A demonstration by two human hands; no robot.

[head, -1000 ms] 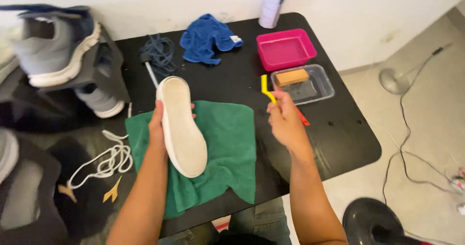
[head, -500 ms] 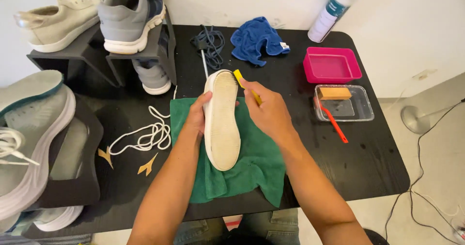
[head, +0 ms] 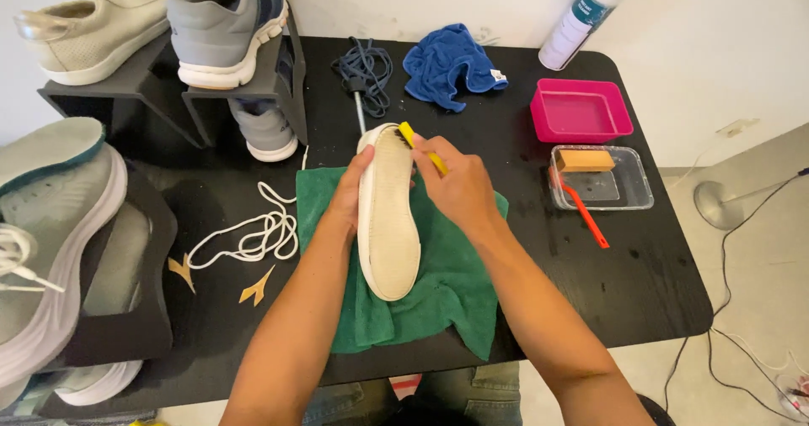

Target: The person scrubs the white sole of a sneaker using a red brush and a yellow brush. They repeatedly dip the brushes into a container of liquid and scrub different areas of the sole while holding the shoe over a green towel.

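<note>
A white shoe [head: 388, 224] lies sole-up on a green cloth [head: 447, 283] in the middle of the black table [head: 640, 291]. My left hand [head: 347, 194] grips the shoe's left edge near the toe end. My right hand [head: 458, 186] holds a yellow brush [head: 415, 139], whose dark bristles rest on the far end of the sole.
White laces [head: 249, 236] lie left of the cloth. A pink tray [head: 580, 111], a clear tray [head: 602, 177] with a sponge, and a red brush [head: 583, 214] sit at the right. Blue rag [head: 447, 64], dark laces [head: 364, 68], spray bottle [head: 586, 13] at the back. Shoes on black stands [head: 223, 30] fill the left.
My right hand has brought the yellow brush from beside the trays onto the far end of the sole. The view has shifted left, showing more shoes on stands.
</note>
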